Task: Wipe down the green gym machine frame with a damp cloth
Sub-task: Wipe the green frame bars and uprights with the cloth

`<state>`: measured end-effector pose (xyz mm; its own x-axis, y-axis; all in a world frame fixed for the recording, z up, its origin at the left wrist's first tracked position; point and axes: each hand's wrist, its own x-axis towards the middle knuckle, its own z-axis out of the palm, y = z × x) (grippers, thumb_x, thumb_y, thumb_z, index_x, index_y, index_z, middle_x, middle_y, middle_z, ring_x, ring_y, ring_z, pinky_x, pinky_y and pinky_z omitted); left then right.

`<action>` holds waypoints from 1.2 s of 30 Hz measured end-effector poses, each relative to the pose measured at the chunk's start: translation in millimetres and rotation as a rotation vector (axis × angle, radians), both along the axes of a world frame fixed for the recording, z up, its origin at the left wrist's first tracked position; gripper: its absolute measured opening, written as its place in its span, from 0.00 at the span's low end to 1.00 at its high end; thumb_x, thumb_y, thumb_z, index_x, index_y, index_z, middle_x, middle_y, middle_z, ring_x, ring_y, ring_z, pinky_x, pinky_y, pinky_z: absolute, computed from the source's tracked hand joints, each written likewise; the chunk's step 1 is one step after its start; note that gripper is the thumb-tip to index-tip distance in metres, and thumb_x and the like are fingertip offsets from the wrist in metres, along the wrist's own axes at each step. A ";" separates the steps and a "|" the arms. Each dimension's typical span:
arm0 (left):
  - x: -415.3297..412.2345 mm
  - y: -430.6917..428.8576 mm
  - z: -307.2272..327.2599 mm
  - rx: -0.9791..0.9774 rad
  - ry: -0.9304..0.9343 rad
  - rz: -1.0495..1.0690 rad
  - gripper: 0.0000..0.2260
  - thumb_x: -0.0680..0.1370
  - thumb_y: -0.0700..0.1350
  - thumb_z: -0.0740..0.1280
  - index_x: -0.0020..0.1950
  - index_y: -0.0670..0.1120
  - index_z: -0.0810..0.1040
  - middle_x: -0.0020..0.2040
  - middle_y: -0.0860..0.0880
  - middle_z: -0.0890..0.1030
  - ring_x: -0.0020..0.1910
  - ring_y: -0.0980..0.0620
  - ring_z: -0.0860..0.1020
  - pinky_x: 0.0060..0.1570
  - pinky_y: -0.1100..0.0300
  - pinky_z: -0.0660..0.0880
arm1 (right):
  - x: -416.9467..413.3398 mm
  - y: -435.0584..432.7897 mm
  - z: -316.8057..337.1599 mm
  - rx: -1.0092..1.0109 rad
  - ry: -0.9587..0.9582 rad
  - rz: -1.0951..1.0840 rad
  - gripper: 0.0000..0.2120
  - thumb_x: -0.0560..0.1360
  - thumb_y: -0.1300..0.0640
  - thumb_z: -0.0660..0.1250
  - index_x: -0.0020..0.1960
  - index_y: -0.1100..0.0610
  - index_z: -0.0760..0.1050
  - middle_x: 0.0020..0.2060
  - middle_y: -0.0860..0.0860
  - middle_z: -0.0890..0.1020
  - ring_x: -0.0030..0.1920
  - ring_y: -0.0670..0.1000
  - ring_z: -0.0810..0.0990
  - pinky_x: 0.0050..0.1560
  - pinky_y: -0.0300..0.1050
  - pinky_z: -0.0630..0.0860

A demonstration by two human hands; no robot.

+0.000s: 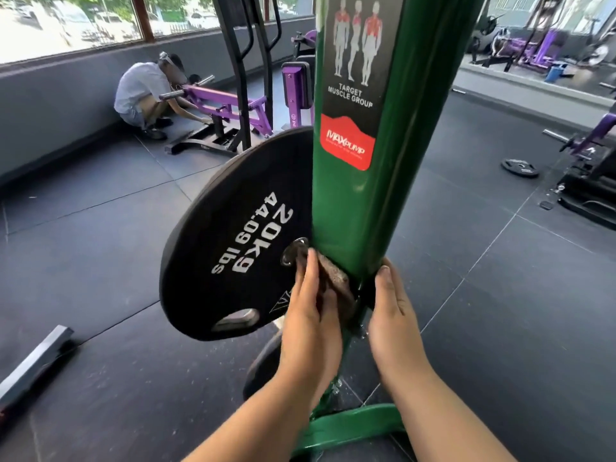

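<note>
dark rubber floor (100, 261) runs out to a window wall, where another person (140, 91) crouches by a purple machine (226, 105), and a loose plate (520, 168) lies flat far off to my right. right in front of me stands the green frame (353, 211), an upright post. its black sticker (353, 61) shows three body figures over the words "target muscle group", and a red label (346, 141) below reads "maxpump". a black weight plate (240, 235) hangs on a peg at the post's left side, printed "20kg" and "44.09 lbs", upside down from where i look.

my left hand (310, 315) lies with fingers straight, pressing a brownish cloth (335, 278) against the post's lower left edge, just beside the plate's centre hole. my right hand (396, 315) is at the post's lower right edge with the thumb (383, 273) lying on the green paint; its fingers are out of sight, so i cannot tell whether it grips or only rests.
</note>
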<state>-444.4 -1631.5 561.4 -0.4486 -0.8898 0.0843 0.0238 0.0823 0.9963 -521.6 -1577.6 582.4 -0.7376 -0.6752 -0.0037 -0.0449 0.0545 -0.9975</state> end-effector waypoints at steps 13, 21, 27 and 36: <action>-16.5 7.9 -16.4 0.297 -0.043 0.336 0.17 0.79 0.34 0.63 0.48 0.58 0.78 0.47 0.56 0.81 0.46 0.62 0.80 0.47 0.72 0.73 | -13.5 9.1 -17.0 -0.031 -0.023 0.047 0.16 0.84 0.52 0.54 0.63 0.36 0.75 0.56 0.33 0.81 0.59 0.37 0.78 0.61 0.38 0.71; -19.2 14.6 17.0 0.121 0.102 0.448 0.13 0.78 0.43 0.69 0.60 0.57 0.79 0.55 0.53 0.83 0.55 0.55 0.81 0.61 0.49 0.77 | -22.0 18.3 -30.6 -0.068 -0.034 0.165 0.19 0.83 0.57 0.58 0.68 0.38 0.72 0.58 0.31 0.79 0.60 0.31 0.75 0.56 0.28 0.71; -32.4 26.4 -25.2 0.293 -0.038 0.316 0.13 0.83 0.45 0.59 0.64 0.55 0.77 0.53 0.55 0.84 0.52 0.57 0.82 0.46 0.71 0.76 | -28.9 24.1 -40.0 -0.081 0.041 0.249 0.21 0.83 0.59 0.56 0.72 0.40 0.69 0.63 0.29 0.75 0.65 0.30 0.70 0.59 0.23 0.67; -28.5 12.4 -60.3 -0.200 0.179 0.373 0.07 0.77 0.55 0.64 0.41 0.54 0.73 0.35 0.55 0.79 0.35 0.58 0.76 0.38 0.66 0.73 | -34.3 2.3 -97.4 -0.219 0.068 0.199 0.28 0.69 0.28 0.51 0.63 0.34 0.75 0.57 0.33 0.81 0.59 0.35 0.77 0.61 0.41 0.71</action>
<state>-473.0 -1619.0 501.0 -0.0633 -0.9461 0.3177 0.1260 0.3082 0.9429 -556.0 -1575.3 485.0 -0.5846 -0.7855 0.2028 -0.1004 -0.1780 -0.9789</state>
